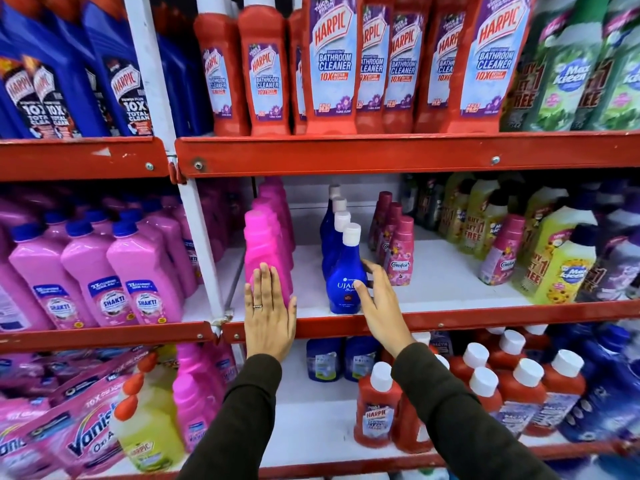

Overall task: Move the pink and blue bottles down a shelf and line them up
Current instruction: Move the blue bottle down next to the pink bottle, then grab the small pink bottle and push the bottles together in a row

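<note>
Dark sleeves cover both forearms, which reach up from the near edge toward the middle shelf (450, 318). The left hand (269, 317) is flat, fingers straight and close together, with a ring on one finger, and its palm lies against the front of the nearest pink bottle (265, 251). The right hand (379, 303) is open with the fingers spread, the thumb touching the lower front of the nearest blue bottle (344, 278) and the other fingers at its right side (I cannot tell if they really grip it). Both bottles stand upright at the near edge of the white shelf board, well apart, with bare board between them. Behind the pink bottle more pink bottles (275, 202) stand in a row going far, and behind the blue one three more blue bottles (334, 220) with white caps do the same. Just right of the blue row stands a short line of Comfort bottles (398, 251).
</note>
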The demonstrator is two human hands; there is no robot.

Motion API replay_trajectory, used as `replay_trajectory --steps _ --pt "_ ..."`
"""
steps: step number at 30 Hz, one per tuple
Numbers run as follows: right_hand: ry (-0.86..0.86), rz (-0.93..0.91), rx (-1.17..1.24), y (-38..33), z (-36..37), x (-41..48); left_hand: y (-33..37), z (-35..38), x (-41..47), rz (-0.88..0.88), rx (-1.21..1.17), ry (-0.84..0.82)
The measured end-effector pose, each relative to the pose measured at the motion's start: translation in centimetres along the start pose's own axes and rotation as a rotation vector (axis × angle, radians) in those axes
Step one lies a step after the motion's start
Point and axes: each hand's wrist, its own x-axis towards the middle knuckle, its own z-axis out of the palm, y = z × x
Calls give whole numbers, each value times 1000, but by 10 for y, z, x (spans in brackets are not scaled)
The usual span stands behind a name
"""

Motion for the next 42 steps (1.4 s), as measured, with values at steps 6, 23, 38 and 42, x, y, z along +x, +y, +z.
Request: replay_trajectory --steps 6,23,38,42 --pt "-21 -19 -56 4 1 2 0 -1 -1 -3 -15 -1" --pt "193 -68 -118 6 -43 -4 79 -10 18 43 -146 -28" --pt "629 181 -335 45 -174 46 130 30 11 42 -114 -74" --pt "688 228 -319 51 -199 69 131 31 10 33 -110 -54"
